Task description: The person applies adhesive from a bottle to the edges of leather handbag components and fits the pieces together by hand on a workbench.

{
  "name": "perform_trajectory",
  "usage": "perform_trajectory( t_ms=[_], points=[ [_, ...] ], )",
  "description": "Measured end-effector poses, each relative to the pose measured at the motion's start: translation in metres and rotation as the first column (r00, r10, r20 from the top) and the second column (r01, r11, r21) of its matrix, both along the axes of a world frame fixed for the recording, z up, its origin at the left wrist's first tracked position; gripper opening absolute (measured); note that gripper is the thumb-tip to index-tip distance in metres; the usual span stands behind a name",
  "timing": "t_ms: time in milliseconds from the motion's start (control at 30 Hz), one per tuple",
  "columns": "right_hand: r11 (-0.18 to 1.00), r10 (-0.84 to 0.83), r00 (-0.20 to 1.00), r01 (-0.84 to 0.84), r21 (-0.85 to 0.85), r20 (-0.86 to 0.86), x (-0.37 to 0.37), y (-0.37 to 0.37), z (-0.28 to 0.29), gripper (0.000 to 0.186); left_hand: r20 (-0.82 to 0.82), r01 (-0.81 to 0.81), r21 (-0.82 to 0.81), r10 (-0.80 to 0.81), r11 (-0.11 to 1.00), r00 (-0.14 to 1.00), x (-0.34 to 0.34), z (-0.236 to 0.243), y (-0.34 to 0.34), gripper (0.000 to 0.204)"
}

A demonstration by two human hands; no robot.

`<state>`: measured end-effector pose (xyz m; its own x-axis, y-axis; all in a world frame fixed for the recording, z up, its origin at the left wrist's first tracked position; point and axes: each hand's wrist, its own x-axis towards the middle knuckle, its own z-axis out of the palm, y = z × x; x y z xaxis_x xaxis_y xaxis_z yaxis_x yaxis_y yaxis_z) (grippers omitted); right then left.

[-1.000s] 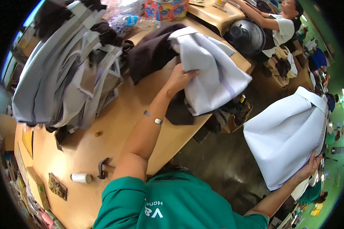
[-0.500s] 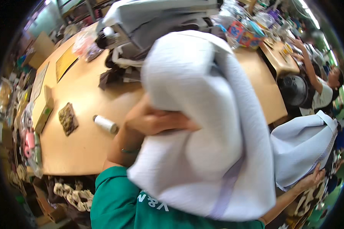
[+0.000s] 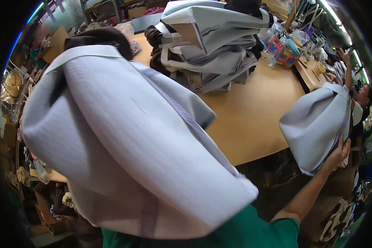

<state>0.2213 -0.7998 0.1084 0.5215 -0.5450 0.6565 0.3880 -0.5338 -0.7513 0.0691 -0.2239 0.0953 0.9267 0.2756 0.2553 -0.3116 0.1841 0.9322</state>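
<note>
A large pale grey cloth piece (image 3: 124,140) with a sewn band hangs close in front of me and fills the left and middle of the view. My left hand is hidden behind it. Out to the right, my right hand (image 3: 337,152) grips the lower edge of a second pale grey cloth piece (image 3: 314,122), held up beyond the table's edge. My green sleeve shows at the bottom.
A tall stack of folded grey cloth (image 3: 213,41) lies on the wooden table (image 3: 252,111), with dark brown fabric (image 3: 98,36) beside it. A colourful box (image 3: 282,49) and clutter stand at the far right end. Another person (image 3: 361,99) works at right.
The large cloth has swung up and to the left, covering my left hand and arm. My right hand has raised the second piece higher and nearer the table.
</note>
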Motion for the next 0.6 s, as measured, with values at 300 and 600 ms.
perform_trajectory(
  t_ms=[300, 600],
  points=[
    [0.999, 0.05, 0.998, -0.049, 0.018, -0.045, -0.013, 0.075, 0.017, 0.02, 0.332, -0.382, 0.046, 0.346, 0.923, 0.877, 0.009, 0.07, 0.137, 0.034],
    [0.991, 0.13, 0.99, -0.132, -0.029, -0.048, -0.014, 0.12, 0.027, 0.019, 0.27, -0.326, -0.039, 0.324, 0.945, 0.907, 0.06, 0.034, 0.264, 0.038]
  ],
)
